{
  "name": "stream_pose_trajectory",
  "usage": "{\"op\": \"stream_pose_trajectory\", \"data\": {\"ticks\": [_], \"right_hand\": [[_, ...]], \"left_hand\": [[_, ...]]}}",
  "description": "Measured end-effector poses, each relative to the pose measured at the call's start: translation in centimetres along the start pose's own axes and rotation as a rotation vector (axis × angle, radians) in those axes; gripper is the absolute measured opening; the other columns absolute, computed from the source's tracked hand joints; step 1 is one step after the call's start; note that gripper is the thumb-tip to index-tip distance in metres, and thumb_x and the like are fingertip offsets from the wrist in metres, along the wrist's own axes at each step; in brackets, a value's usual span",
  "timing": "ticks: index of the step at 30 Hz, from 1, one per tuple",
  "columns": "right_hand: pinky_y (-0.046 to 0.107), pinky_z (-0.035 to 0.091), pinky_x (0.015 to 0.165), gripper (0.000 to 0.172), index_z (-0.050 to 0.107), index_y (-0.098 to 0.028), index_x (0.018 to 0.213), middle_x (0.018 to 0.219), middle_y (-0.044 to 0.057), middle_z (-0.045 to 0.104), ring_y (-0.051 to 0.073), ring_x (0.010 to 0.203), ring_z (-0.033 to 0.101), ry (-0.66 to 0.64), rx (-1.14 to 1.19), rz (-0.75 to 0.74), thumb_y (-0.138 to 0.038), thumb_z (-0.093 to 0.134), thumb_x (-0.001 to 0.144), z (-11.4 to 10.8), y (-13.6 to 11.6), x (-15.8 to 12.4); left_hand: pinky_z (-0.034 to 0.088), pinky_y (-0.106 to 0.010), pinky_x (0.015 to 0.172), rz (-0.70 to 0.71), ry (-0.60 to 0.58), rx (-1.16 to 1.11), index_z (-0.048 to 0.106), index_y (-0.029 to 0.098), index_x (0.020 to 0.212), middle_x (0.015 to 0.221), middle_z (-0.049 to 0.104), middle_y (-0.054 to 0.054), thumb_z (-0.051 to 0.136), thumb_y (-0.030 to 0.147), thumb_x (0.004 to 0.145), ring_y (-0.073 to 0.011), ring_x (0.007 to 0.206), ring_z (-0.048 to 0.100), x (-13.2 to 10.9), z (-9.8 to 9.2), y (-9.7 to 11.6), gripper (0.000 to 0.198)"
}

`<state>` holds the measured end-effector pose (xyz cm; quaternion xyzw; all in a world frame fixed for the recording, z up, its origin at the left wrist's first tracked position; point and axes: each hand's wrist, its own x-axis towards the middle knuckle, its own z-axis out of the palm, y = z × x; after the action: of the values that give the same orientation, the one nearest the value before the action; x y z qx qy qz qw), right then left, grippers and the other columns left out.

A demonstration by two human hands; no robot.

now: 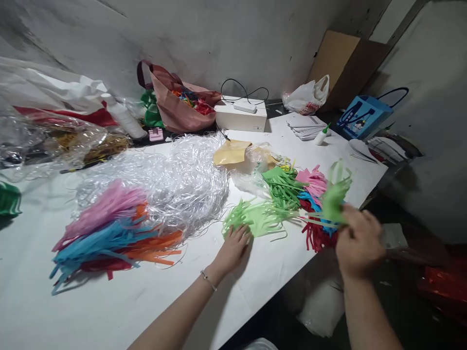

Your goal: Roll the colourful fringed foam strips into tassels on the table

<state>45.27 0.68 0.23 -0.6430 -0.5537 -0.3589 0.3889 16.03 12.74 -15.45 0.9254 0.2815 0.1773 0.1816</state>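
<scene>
My left hand (237, 243) lies with its fingers stretched out on the near edge of a light green fringed paper sheet (261, 218), which is flat on the table. At the table's right edge my right hand (359, 238) is closed on a light green fringed paper piece (332, 201), lifted and smeared by motion. Below and beside it lie a dark red fringe bundle (315, 233), blue strips and a pink fringe bundle (313, 181). A darker green fringe bundle (284, 187) sits just behind the flat sheet.
A heap of white string (182, 175) spreads behind my left arm. To its left lie pink, blue (105, 240) and orange fringe bundles. Along the back stand a pink bag (178, 102), a white box (241, 119), a glue bottle (321, 136) and a blue bag (365, 116).
</scene>
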Motion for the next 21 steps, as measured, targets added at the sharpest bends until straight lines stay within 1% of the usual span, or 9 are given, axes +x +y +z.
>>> {"op": "stream_pose_trajectory", "data": {"ticks": [2, 4, 5, 6, 9, 11, 13, 16, 21], "right_hand": [[0.045, 0.044, 0.107, 0.032, 0.064, -0.018, 0.12, 0.107, 0.007, 0.074, 0.02, 0.108, 0.067, -0.216, 0.124, -0.186, -0.008, 0.05, 0.093, 0.4, -3.2, -2.9], [0.045, 0.038, 0.113, 0.037, 0.064, -0.017, 0.119, 0.108, 0.006, 0.074, 0.019, 0.115, 0.063, -0.386, 0.242, -0.269, -0.003, 0.04, 0.095, 1.6, -6.5, -6.9], [0.044, 0.038, 0.113, 0.04, 0.063, -0.015, 0.121, 0.115, 0.008, 0.072, 0.02, 0.121, 0.059, -0.497, 0.291, -0.299, -0.002, 0.036, 0.094, 2.3, -8.0, -9.1], [0.045, 0.04, 0.112, 0.04, 0.063, -0.013, 0.121, 0.12, 0.009, 0.07, 0.021, 0.125, 0.056, -0.549, 0.33, -0.308, -0.002, 0.035, 0.093, 3.1, -9.4, -11.3], [0.044, 0.045, 0.109, 0.037, 0.064, -0.012, 0.121, 0.121, 0.01, 0.069, 0.022, 0.128, 0.053, -0.607, 0.408, -0.297, -0.009, 0.037, 0.094, 4.6, -12.3, -17.1], [0.04, 0.048, 0.108, 0.038, 0.061, -0.012, 0.124, 0.124, 0.01, 0.067, 0.02, 0.128, 0.053, -0.662, 0.401, -0.261, -0.011, 0.038, 0.095, 4.9, -13.1, -19.7], [0.039, 0.048, 0.108, 0.038, 0.06, -0.008, 0.126, 0.126, 0.012, 0.065, 0.02, 0.127, 0.053, -0.701, 0.369, -0.217, -0.009, 0.039, 0.094, 4.6, -13.3, -21.3], [0.043, 0.047, 0.108, 0.036, 0.063, -0.007, 0.12, 0.12, 0.016, 0.068, 0.023, 0.126, 0.055, -0.672, 0.346, -0.177, -0.004, 0.04, 0.093, 3.9, -12.8, -22.0], [0.045, 0.048, 0.107, 0.041, 0.063, -0.009, 0.122, 0.124, 0.013, 0.067, 0.023, 0.128, 0.053, -0.649, 0.371, -0.217, -0.001, 0.034, 0.093, 2.0, -12.3, -20.2]], "left_hand": [[0.049, -0.045, 0.099, -0.017, 0.133, -0.123, 0.055, 0.023, 0.121, 0.127, 0.061, -0.013, 0.042, 0.014, 0.093, -0.0245, 0.118, 0.057, -1.9, -1.2, 1.2, 0.032], [0.053, -0.04, 0.092, -0.072, 0.295, -0.208, 0.051, 0.022, 0.121, 0.118, 0.062, -0.012, 0.045, 0.011, 0.091, -0.0223, 0.111, 0.06, -4.6, -2.1, 3.3, 0.033], [0.053, -0.041, 0.092, -0.064, 0.355, -0.221, 0.049, 0.021, 0.123, 0.118, 0.061, -0.013, 0.048, 0.01, 0.088, -0.0234, 0.112, 0.059, -6.0, -2.4, 4.5, 0.037], [0.053, -0.042, 0.093, -0.003, 0.362, -0.225, 0.047, 0.021, 0.126, 0.12, 0.06, -0.014, 0.051, 0.009, 0.086, -0.0248, 0.116, 0.057, -7.2, -2.4, 5.8, 0.042], [0.045, -0.045, 0.105, 0.222, 0.165, -0.149, 0.043, 0.017, 0.135, 0.132, 0.057, -0.016, 0.048, 0.002, 0.081, -0.027, 0.131, 0.046, -9.3, -1.1, 8.8, 0.057], [0.041, -0.046, 0.108, 0.224, 0.076, -0.058, 0.041, 0.013, 0.139, 0.136, 0.056, -0.016, 0.044, -0.001, 0.08, -0.0262, 0.133, 0.044, -9.2, 0.6, 9.5, 0.061], [0.041, -0.046, 0.104, 0.123, 0.051, 0.006, 0.044, 0.014, 0.139, 0.134, 0.06, -0.014, 0.046, 0.003, 0.082, -0.0265, 0.126, 0.051, -8.4, 2.3, 9.2, 0.058], [0.039, -0.049, 0.099, -0.026, 0.045, 0.021, 0.052, 0.02, 0.133, 0.129, 0.064, -0.011, 0.055, 0.017, 0.085, -0.0281, 0.115, 0.057, -7.3, 3.7, 8.0, 0.048], [0.031, -0.05, 0.1, -0.11, 0.102, 0.002, 0.062, 0.024, 0.118, 0.117, 0.071, -0.007, 0.054, 0.013, 0.084, -0.0273, 0.111, 0.058, -6.4, 3.0, 6.9, 0.037]]}}
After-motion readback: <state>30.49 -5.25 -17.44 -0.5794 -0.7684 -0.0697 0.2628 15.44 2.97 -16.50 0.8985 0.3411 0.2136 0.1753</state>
